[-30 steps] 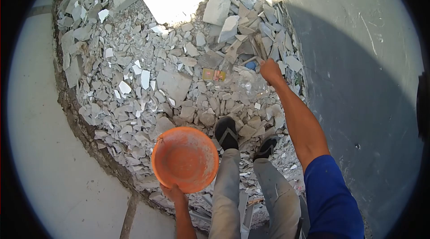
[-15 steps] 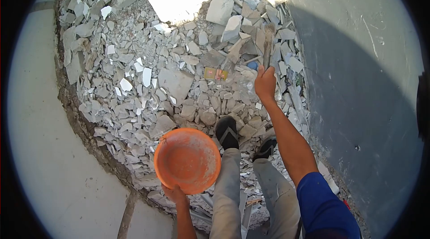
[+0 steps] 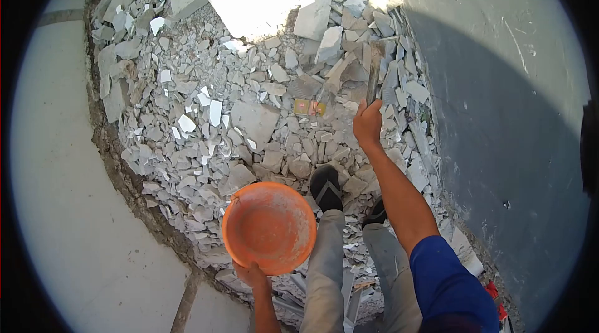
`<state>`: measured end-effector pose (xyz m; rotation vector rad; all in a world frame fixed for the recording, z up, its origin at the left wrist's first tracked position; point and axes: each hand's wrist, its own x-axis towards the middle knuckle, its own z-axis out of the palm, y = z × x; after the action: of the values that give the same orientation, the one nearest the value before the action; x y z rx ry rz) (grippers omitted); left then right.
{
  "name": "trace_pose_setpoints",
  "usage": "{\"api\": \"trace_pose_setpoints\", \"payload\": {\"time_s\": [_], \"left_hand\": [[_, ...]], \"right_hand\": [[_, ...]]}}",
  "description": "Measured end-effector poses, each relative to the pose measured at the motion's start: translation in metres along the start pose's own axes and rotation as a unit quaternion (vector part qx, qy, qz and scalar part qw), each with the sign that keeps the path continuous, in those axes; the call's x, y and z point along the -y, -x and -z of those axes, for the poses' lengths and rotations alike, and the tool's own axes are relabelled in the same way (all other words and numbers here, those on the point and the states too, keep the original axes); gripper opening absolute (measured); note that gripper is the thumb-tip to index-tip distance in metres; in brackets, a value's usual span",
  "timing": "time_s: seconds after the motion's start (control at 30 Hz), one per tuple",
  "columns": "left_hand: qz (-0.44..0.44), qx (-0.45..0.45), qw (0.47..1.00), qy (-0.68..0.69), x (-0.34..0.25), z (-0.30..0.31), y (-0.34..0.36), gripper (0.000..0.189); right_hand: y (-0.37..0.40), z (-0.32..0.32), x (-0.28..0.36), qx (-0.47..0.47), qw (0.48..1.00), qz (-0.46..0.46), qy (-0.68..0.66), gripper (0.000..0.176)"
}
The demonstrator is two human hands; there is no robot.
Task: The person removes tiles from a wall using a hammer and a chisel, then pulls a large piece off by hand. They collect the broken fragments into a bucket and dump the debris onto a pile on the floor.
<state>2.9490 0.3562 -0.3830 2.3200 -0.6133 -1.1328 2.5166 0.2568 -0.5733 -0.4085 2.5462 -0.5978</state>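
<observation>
My left hand [image 3: 253, 275] grips the lower rim of an orange basin [image 3: 268, 227], fingers closed on its edge. Pale dust coats the basin's inside, which faces up at me. Out ahead, my right hand [image 3: 368, 124] is wrapped round the near end of a short, worn, stick-like tool [image 3: 373, 74]. The tool points away from me over the broken rubble [image 3: 349, 77]; its exact kind is hard to make out. Left of that hand lies a small yellowish packet [image 3: 309, 107] on the debris.
Broken tile and plaster pieces cover the ground around my shoes [image 3: 326, 186]. A large bright slab [image 3: 256, 2] lies at the far side. A grey wall [image 3: 499, 115] borders the right; pale paving [image 3: 68, 177] runs along the left. Something red [image 3: 496, 299] shows at lower right.
The surroundings have shifted slightly right in view, and the basin with them. My right hand has come a little nearer, still on the tool. A blue round object beside it no longer shows.
</observation>
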Motion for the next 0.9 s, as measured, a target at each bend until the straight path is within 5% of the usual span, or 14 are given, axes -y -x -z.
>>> {"api": "trace_pose_setpoints", "payload": {"time_s": [0.1, 0.2, 0.3, 0.4, 0.53, 0.57, 0.63, 0.73, 0.9], "left_hand": [[-0.002, -0.006, 1.0, -0.014, 0.003, -0.004, -0.006, 0.068], [-0.006, -0.014, 0.999, -0.044, 0.008, 0.006, 0.004, 0.068], [-0.012, 0.004, 1.0, -0.027, 0.004, 0.008, 0.003, 0.068], [0.008, 0.003, 1.0, -0.025, 0.002, 0.01, 0.005, 0.067], [0.004, 0.016, 1.0, -0.023, 0.009, 0.012, 0.004, 0.071], [-0.005, 0.022, 0.999, -0.033, 0.012, 0.015, 0.003, 0.071], [-0.001, 0.015, 1.0, -0.026, 0.01, 0.011, 0.005, 0.071], [0.02, 0.004, 0.998, -0.056, 0.003, 0.014, 0.009, 0.071], [-0.015, 0.009, 0.997, -0.069, 0.01, 0.023, -0.002, 0.068]], "right_hand": [[-0.032, -0.034, -0.033, 0.105, 0.985, -0.018, 0.138, 0.039], [-0.038, 0.026, 0.026, 0.27, 0.95, -0.149, 0.047, 0.041], [-0.006, 0.056, 0.025, 0.098, 0.993, 0.007, 0.07, 0.038], [0.015, 0.085, 0.046, 0.045, 0.994, 0.041, -0.091, 0.035], [-0.023, 0.012, -0.004, -0.191, 0.963, 0.146, -0.124, 0.035], [-0.042, 0.003, -0.009, -0.075, 0.989, 0.014, -0.123, 0.037], [-0.081, -0.004, -0.019, 0.159, 0.95, -0.247, -0.109, 0.041], [-0.124, 0.011, -0.044, 0.242, 0.927, -0.27, -0.092, 0.045], [-0.056, 0.072, 0.007, -0.057, 0.995, -0.071, -0.052, 0.039]]}}
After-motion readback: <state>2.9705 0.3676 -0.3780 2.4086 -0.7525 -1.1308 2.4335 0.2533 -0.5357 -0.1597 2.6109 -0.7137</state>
